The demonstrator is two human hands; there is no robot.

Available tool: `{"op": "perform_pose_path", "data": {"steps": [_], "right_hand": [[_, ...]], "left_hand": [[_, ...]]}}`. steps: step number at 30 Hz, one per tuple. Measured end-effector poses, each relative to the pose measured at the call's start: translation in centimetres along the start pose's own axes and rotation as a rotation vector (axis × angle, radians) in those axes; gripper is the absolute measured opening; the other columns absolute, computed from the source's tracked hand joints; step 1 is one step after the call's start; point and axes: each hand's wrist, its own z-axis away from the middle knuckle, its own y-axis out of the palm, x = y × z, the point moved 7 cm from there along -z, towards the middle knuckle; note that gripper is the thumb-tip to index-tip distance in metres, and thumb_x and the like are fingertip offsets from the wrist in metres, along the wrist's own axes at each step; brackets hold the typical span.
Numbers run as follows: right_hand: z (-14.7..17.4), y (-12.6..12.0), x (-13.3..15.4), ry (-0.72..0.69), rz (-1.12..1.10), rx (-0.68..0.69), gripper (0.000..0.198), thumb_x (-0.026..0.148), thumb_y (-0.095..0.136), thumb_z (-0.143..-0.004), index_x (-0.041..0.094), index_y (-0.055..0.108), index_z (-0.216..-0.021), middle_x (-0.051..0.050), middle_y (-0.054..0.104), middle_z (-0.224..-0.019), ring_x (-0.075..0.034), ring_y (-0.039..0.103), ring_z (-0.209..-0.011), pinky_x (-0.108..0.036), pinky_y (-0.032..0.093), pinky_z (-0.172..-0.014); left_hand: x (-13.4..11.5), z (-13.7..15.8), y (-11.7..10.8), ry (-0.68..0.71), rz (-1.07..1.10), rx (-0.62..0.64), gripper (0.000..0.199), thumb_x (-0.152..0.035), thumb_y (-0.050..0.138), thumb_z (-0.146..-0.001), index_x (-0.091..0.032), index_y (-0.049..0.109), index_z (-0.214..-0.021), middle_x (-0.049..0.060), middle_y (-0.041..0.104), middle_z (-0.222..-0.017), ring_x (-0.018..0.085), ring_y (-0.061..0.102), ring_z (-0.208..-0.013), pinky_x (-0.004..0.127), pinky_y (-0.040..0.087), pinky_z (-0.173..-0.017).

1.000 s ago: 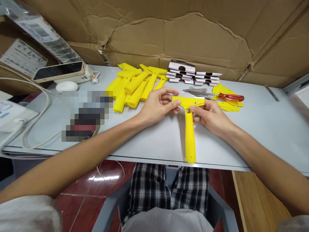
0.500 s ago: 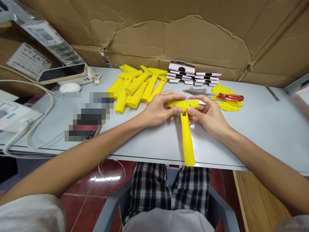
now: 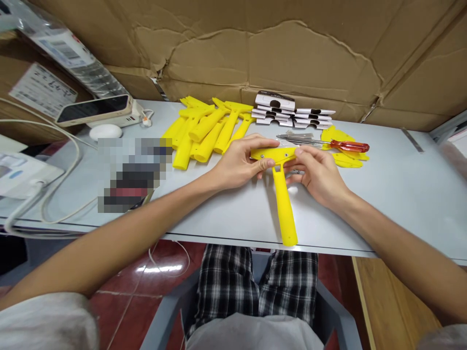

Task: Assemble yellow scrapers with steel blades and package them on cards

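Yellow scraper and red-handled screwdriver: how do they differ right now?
The yellow scraper is held at its head by the left hand and right hand; the red-handled screwdriver lies beyond them, untouched. The scraper's handle points down the view, while the screwdriver lies crosswise. The scraper has a broad head; the screwdriver has a slim metal shaft. Both have a handle.

The yellow scraper [image 3: 284, 209] looks smooth plastic, its 2 screws [image 3: 286, 155] metal, the cardboard [image 3: 310, 53] matt and creased.
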Motion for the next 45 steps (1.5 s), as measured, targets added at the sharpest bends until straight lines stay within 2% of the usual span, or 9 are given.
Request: {"op": "perform_pose_path", "data": {"steps": [5, 13, 18, 23, 27, 31, 35, 41, 45], "right_hand": [[-0.2, -0.7, 0.5, 0.026, 0.0, -0.047, 0.064, 0.059, 0.092, -0.072, 0.01, 0.061, -0.1, -0.012, 0.071, -0.111, -0.015, 0.072, -0.088, -0.025, 0.061, -0.061], [-0.3, -0.9, 0.4, 0.03, -0.002, -0.062, 0.055, 0.049, 0.092, -0.072, 0.01, 0.061, -0.095, -0.011, 0.07, -0.098, -0.014, 0.072, -0.084, -0.025, 0.063, -0.066], [-0.3, -0.5, -0.4, 0.173, -0.034, 0.017, 0.056, 0.038, 0.093, -0.072, 0.01, 0.054, -0.101, -0.013, 0.072, -0.107, -0.016, 0.074, -0.086, -0.027, 0.063, -0.066], [0.0, -0.2, -0.7, 0.214, -0.083, -0.001, 0.057, 0.028, 0.091, -0.071, 0.011, 0.044, -0.097, -0.012, 0.073, -0.102, -0.015, 0.074, -0.083, -0.028, 0.065, -0.07], [0.1, 0.1, -0.6, 0.199, -0.141, -0.028, 0.057, 0.024, 0.088, -0.072, 0.013, 0.041, -0.102, -0.012, 0.073, -0.104, -0.017, 0.076, -0.089, -0.029, 0.067, -0.078], [0.4, 0.6, -0.8, 0.225, -0.12, 0.049, 0.062, 0.029, 0.092, -0.073, 0.013, 0.041, -0.106, -0.01, 0.073, -0.105, -0.018, 0.076, -0.09, -0.03, 0.067, -0.077], [0.4, 0.5, -0.8, 0.212, -0.101, 0.078, 0.068, 0.038, 0.097, -0.072, 0.012, 0.042, -0.102, -0.011, 0.073, -0.105, -0.018, 0.076, -0.091, -0.032, 0.067, -0.078], [0.2, 0.6, -1.3, 0.205, -0.082, 0.088, 0.075, 0.05, 0.102, -0.066, 0.011, 0.047, -0.1, -0.012, 0.073, -0.105, -0.018, 0.076, -0.09, -0.032, 0.067, -0.079], [0.0, 0.2, -0.3, 0.154, -0.015, 0.08, 0.077, 0.066, 0.097, -0.071, 0.01, 0.057, -0.108, -0.013, 0.072, -0.104, -0.017, 0.075, -0.086, -0.029, 0.064, -0.071]], "left_hand": [[-0.7, 0.1, 0.3, 0.004, -0.01, 0.007, 0.055, -0.057, 0.086, -0.091, -0.018, 0.082, -0.131, 0.017, 0.069, -0.134, 0.01, 0.066, -0.068, 0.023, 0.059, -0.051], [-0.9, 0.2, 0.6, -0.051, 0.023, -0.029, 0.051, -0.051, 0.09, -0.088, -0.017, 0.081, -0.125, 0.015, 0.071, -0.133, 0.014, 0.07, -0.078, 0.022, 0.058, -0.053], [-0.5, 0.0, -0.6, -0.08, 0.073, -0.167, 0.044, -0.032, 0.09, -0.083, -0.022, 0.077, -0.123, 0.01, 0.074, -0.133, 0.011, 0.066, -0.072, 0.026, 0.061, -0.062], [-1.2, -0.2, -1.3, 0.0, -0.035, -0.151, 0.039, -0.031, 0.087, -0.085, -0.024, 0.076, -0.122, 0.01, 0.067, -0.147, 0.014, 0.071, -0.092, 0.034, 0.067, -0.091], [-2.4, 0.6, -0.5, 0.006, -0.236, -0.048, 0.063, -0.037, 0.097, -0.074, -0.03, 0.075, -0.131, 0.013, 0.046, -0.171, 0.024, 0.072, -0.113, 0.039, 0.068, -0.093], [-3.8, 1.2, 0.0, 0.107, -0.425, -0.002, 0.05, -0.029, 0.088, -0.082, -0.03, 0.076, -0.13, 0.012, 0.042, -0.176, 0.035, 0.065, -0.136, 0.052, 0.064, -0.106], [-3.8, 1.4, 0.4, 0.183, -0.54, 0.038, 0.041, -0.027, 0.08, -0.088, -0.03, 0.077, -0.128, 0.01, 0.051, -0.171, 0.03, 0.072, -0.119, 0.05, 0.061, -0.107], [-3.5, 2.6, 1.2, 0.172, -1.017, 0.044, 0.045, -0.025, 0.063, -0.102, -0.036, 0.074, -0.144, 0.014, 0.063, -0.151, 0.017, 0.066, -0.075, 0.032, 0.053, -0.067], [-3.6, 2.5, 1.0, 0.127, -1.033, 0.068, 0.052, -0.022, 0.062, -0.102, -0.035, 0.072, -0.151, 0.013, 0.076, -0.124, 0.022, 0.069, -0.077, 0.036, 0.058, -0.074]]}}
